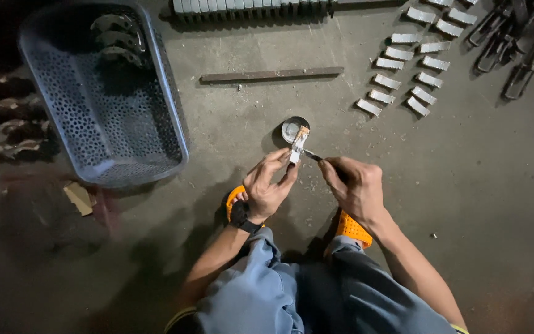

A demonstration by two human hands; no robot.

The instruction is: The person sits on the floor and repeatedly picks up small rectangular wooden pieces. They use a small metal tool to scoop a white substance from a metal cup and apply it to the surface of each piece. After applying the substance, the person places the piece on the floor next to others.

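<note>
While our left hand (268, 185) pinches the small block (298, 144) above the floor (248, 111), our right hand (356, 185) closes its fingers on a thin tool (314, 156) touching it. If that pinch loosens, we judge the block could drop onto the tin (293, 128) at twelve o'clock; the basket (103, 93) lies at ten.

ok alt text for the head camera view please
Seen from above, a crouching person's left hand pinches a small pale metal piece while the right hand works a thin dark tool against it, over a small round tin on the concrete floor.
</note>
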